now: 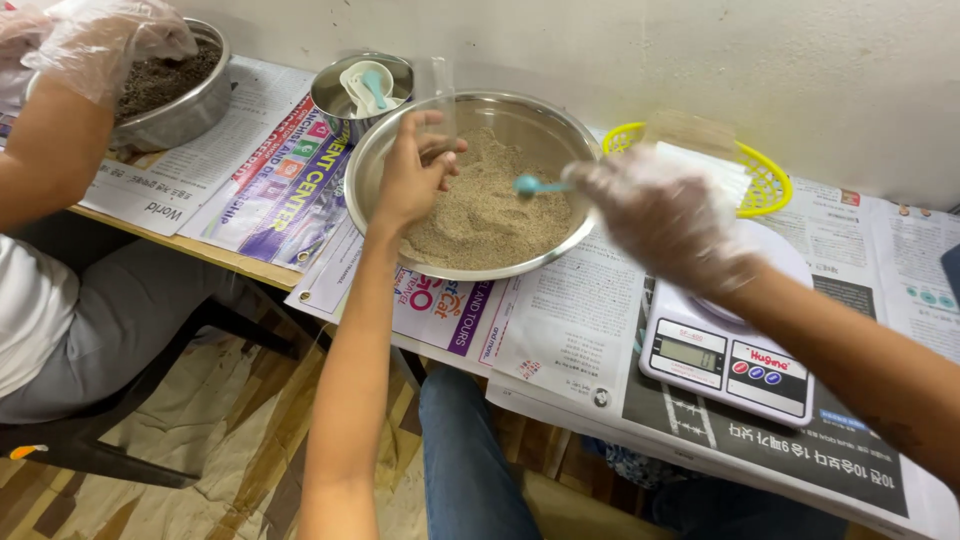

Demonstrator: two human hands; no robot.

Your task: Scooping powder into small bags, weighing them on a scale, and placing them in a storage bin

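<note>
- The right hand (668, 215), in a thin clear glove, has its grip closed around the handle of a small blue spoon (530, 185). The spoon's round end sits just over the tan grains.
- The left hand (412, 172) is bare. Its grip is closed on a small clear tube (443, 95), held upright at the edge of the grains.
- The spoon looks light and stiff. I think it is best held far back on the handle, as it is now.
- The tube looks thin and easy to tip or crack, so a soft hold around its middle seems right.
- The grains (480, 215) lie in a heap in a big shiny metal bowl (545, 115). They look loose and dry and would spill easily.
- The bowl sits on newspapers (575, 320) on the tabletop.
- A white kitchen scale (725, 355) is just beside the bowl, and a yellow basket (765, 180) is behind it.
- Another person's gloved hand (95, 40) reaches over a bowl of dark grains (185, 105), well apart.
</note>
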